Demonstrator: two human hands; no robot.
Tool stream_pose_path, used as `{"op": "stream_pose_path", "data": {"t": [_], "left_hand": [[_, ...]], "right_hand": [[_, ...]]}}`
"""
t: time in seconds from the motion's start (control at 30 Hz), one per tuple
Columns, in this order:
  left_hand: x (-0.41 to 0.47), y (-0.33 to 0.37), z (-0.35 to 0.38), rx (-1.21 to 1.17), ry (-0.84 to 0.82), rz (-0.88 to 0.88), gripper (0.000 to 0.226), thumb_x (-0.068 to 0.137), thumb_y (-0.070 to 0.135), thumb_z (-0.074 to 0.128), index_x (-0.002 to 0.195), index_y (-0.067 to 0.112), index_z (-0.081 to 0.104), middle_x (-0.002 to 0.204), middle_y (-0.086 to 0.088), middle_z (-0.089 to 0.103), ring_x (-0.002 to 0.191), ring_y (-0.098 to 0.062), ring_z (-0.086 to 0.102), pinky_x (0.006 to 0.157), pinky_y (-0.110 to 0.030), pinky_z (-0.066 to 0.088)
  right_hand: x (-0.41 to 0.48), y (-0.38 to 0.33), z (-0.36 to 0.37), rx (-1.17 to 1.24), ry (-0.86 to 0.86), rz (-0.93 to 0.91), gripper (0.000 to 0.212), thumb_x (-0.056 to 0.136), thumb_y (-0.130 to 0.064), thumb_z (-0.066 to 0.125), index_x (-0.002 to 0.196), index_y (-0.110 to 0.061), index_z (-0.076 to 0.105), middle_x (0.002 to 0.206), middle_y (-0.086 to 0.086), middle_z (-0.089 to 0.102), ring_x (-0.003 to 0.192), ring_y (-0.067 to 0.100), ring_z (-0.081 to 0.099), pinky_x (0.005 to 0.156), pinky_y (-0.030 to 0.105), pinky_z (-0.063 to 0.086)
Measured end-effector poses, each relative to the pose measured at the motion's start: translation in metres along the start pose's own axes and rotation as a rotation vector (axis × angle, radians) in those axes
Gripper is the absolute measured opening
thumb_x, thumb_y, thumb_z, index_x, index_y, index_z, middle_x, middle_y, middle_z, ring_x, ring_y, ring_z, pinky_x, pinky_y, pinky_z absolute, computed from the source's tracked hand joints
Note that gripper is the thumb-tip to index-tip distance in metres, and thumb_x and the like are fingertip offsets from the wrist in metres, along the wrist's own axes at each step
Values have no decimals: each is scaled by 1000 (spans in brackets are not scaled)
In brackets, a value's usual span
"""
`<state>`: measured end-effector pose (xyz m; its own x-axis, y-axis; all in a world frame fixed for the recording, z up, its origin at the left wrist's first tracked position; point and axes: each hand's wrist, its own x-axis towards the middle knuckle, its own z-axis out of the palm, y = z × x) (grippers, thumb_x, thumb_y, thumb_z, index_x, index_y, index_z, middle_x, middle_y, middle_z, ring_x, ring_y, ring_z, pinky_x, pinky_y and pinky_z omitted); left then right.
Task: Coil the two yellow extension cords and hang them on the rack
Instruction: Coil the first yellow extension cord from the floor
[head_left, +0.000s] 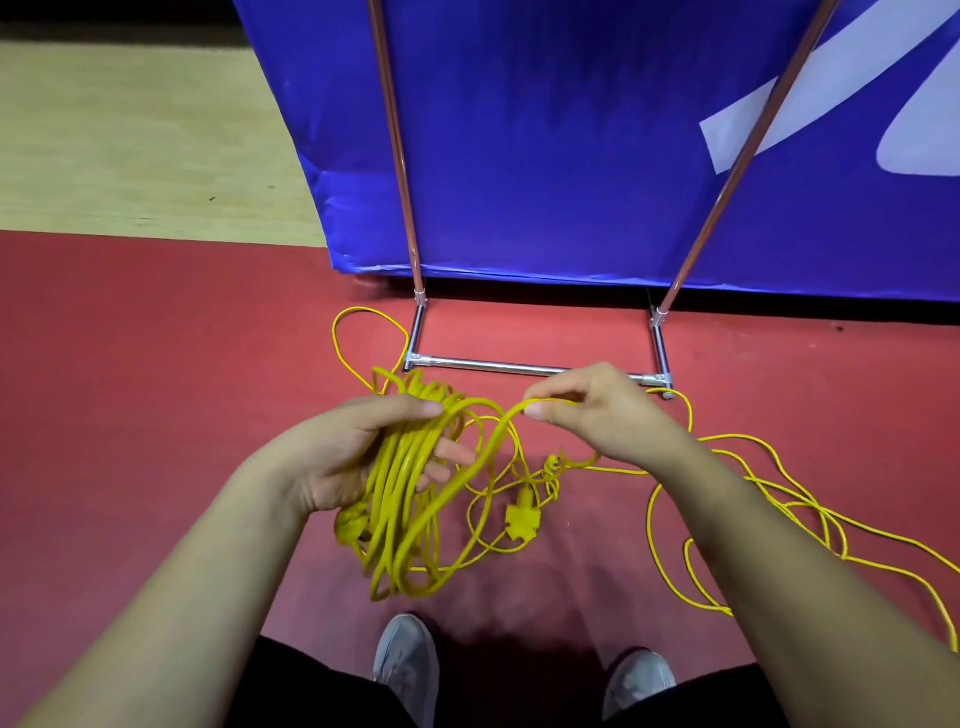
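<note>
My left hand (358, 452) grips a bundle of several loops of yellow extension cord (402, 493), which hangs down below the palm with a plug end at its lower left. My right hand (592, 410) pinches the same cord's free strand between thumb and fingers, a little to the right of the bundle. More yellow cord (769, 499) lies loose in curves on the red floor to the right, and a yellow socket block (522, 519) lies on the floor between my hands. The metal rack (519, 367) stands just beyond, with its base bar on the floor and two uprights rising.
A blue banner (571, 156) hangs behind the rack's uprights. The floor is red (156, 364) near me and pale wood at the far left. My two grey shoes (408, 670) are at the bottom edge. One cord loop lies by the rack's left foot.
</note>
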<state>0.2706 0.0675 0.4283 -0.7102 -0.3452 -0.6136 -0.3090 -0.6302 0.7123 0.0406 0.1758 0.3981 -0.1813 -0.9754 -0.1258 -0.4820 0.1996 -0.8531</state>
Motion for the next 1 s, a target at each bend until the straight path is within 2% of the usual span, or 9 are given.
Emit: {"op": "stream_pose_path", "data": {"t": [0.03, 0.13, 0.2, 0.37, 0.57, 0.7, 0.77, 0.83, 1.0], "left_hand": [[1, -2, 4, 26, -10, 8, 29, 76, 18, 68, 95, -3, 66, 89, -24, 72, 58, -24, 68, 53, -28, 55], [7, -10, 15, 80, -2, 49, 16, 77, 18, 72, 86, 5, 68, 74, -17, 69, 55, -22, 64, 50, -26, 53], [11, -12, 20, 99, 29, 102, 8, 76, 15, 72, 73, 10, 66, 64, -9, 60, 48, -18, 56, 46, -24, 49], [14, -13, 25, 51, 2, 205, 6, 75, 9, 73, 75, 10, 67, 67, -6, 61, 51, -13, 59, 50, -22, 52], [19, -14, 28, 18, -22, 217, 27, 77, 7, 71, 103, 3, 64, 85, -15, 71, 68, -22, 71, 56, -27, 57], [18, -12, 27, -30, -25, 207, 9, 74, 5, 72, 78, 7, 65, 66, -9, 63, 55, -20, 64, 51, -28, 55], [18, -9, 20, -127, -62, 225, 20, 67, 10, 78, 80, 9, 63, 64, -5, 55, 55, -19, 59, 52, -26, 53], [17, -5, 13, -198, -100, 212, 37, 57, 16, 88, 85, 11, 65, 64, -4, 52, 57, -20, 59, 52, -26, 53], [9, -1, 8, -43, -135, 107, 44, 45, 20, 94, 78, 5, 69, 69, -12, 65, 57, -23, 66, 51, -28, 55]], "right_hand": [[0, -6, 5, 12, -21, -33, 7, 84, -24, 72, 82, -30, 75, 84, 2, 74, 76, 35, 68, 73, 51, 56], [-3, -24, 14, 133, -52, -125, 6, 85, -11, 71, 86, -16, 75, 61, -12, 64, 57, -1, 53, 58, 17, 45], [-5, -28, 11, 187, -67, -94, 6, 86, -10, 70, 89, -7, 74, 43, -13, 44, 41, 0, 34, 45, 10, 28], [-6, -23, 4, 298, -6, -30, 6, 86, -13, 70, 89, -9, 74, 41, -12, 32, 42, 6, 22, 43, 21, 19], [-4, -22, 10, 497, 18, 32, 6, 89, -9, 66, 91, -6, 71, 46, -10, 31, 42, 8, 18, 43, 23, 11], [-4, -15, 6, 310, 7, -23, 10, 88, -15, 68, 85, -6, 69, 44, -7, 42, 41, 8, 35, 44, 21, 31], [-4, -5, -1, 212, -35, 1, 19, 88, -21, 69, 82, -4, 67, 53, 3, 58, 51, 12, 52, 58, 30, 45], [-7, 4, -7, 172, -108, 47, 18, 91, -22, 66, 84, -5, 67, 65, 14, 66, 63, 15, 59, 70, 37, 48], [-8, 2, -9, 232, -56, 7, 14, 93, -20, 63, 88, -12, 73, 55, 2, 42, 49, 17, 38, 53, 32, 35]]}}
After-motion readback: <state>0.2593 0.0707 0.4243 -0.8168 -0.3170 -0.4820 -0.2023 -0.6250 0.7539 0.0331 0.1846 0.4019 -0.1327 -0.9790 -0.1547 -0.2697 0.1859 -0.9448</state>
